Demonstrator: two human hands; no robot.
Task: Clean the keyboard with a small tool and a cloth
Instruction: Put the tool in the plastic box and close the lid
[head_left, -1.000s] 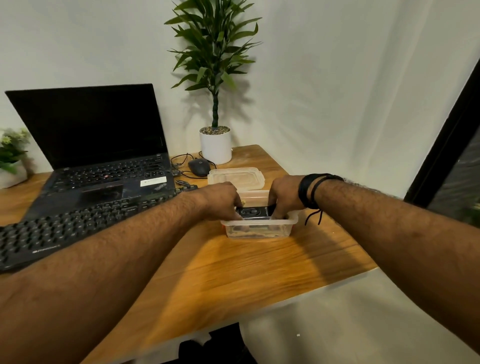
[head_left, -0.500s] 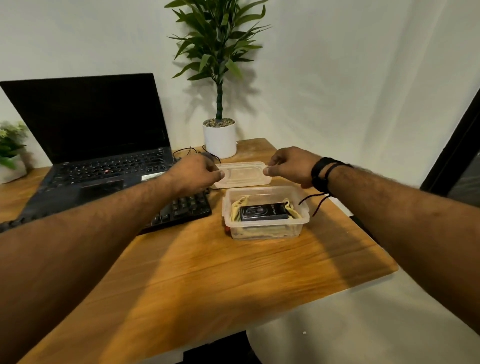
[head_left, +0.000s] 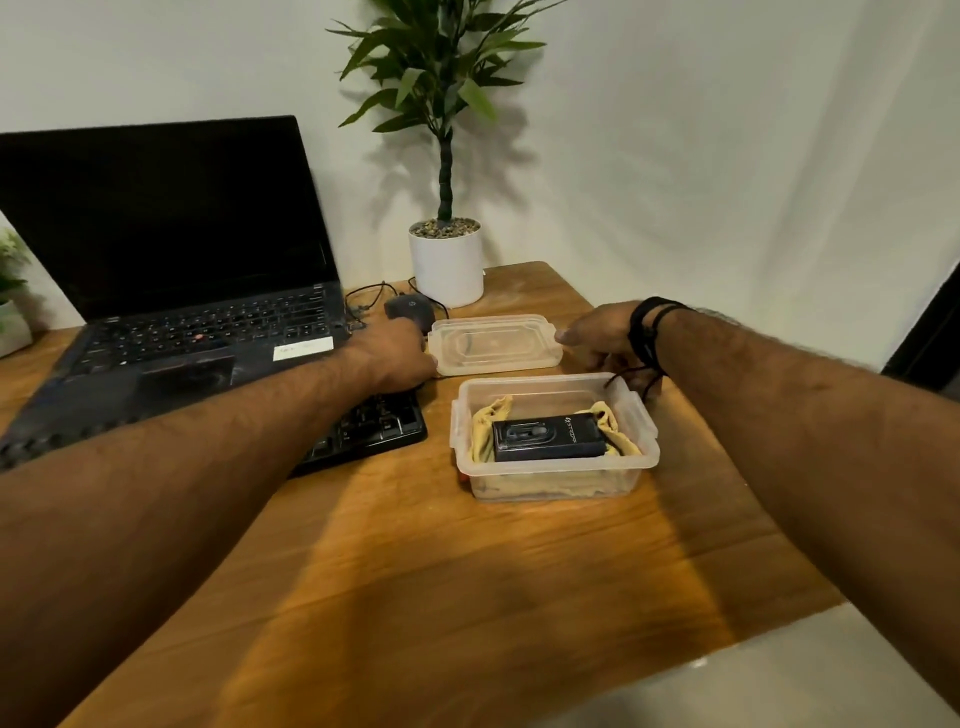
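Head cam looks down on a wooden desk. Both hands sit at the ends of a clear lid lying flat: left hand at its left edge, right hand at its right, fingers curled, though can't tell if either actually grips it. Just in front, an open plastic tub holds a yellow cloth with a small black tool case on top. The black keyboard lies left of the tub, in front of the laptop.

Most of the black keyboard hidden under the left forearm. Fingers of both hands motion-blurred at the lid, grip unreadable. Cloth largely covered by the black case. Small plant cut off at left.
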